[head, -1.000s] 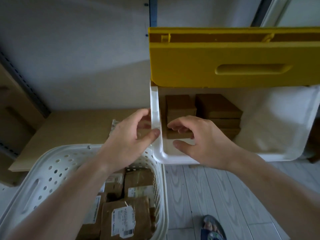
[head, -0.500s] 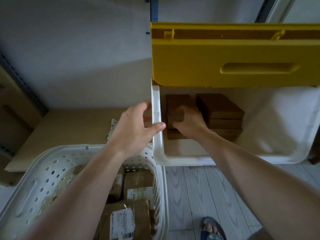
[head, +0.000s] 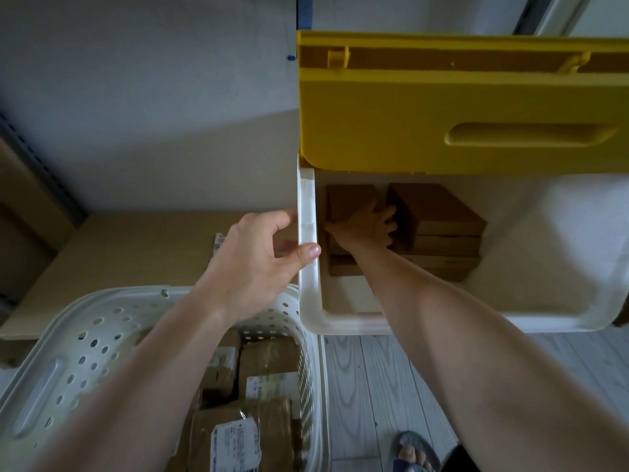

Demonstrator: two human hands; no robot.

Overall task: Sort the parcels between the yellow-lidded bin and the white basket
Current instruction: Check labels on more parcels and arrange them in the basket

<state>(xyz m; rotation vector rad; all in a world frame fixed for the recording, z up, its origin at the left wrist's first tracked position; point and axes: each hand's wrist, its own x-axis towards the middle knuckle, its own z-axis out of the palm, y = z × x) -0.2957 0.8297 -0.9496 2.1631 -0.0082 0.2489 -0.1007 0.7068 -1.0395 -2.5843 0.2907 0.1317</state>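
- Fingers of the right hand spread over a brown parcel inside the bin; grip unclear in shadow.
- Left hand pinches the bin's left rim, thumb on top.
- Yellow lid stands raised; bin's right half lies open.
- Basket parcels' labels are unreadable.

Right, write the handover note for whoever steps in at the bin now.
Left hand grips the left wall of the yellow-lidded bin, thumb over the rim.
Right hand is deep inside the bin, on the left stack of brown parcels; whether it grips one cannot be told.
A second stack sits beside it. Yellow lid is up.
White basket below left holds several labelled parcels.
Left: sorting is not finished; parcels lie in both containers.
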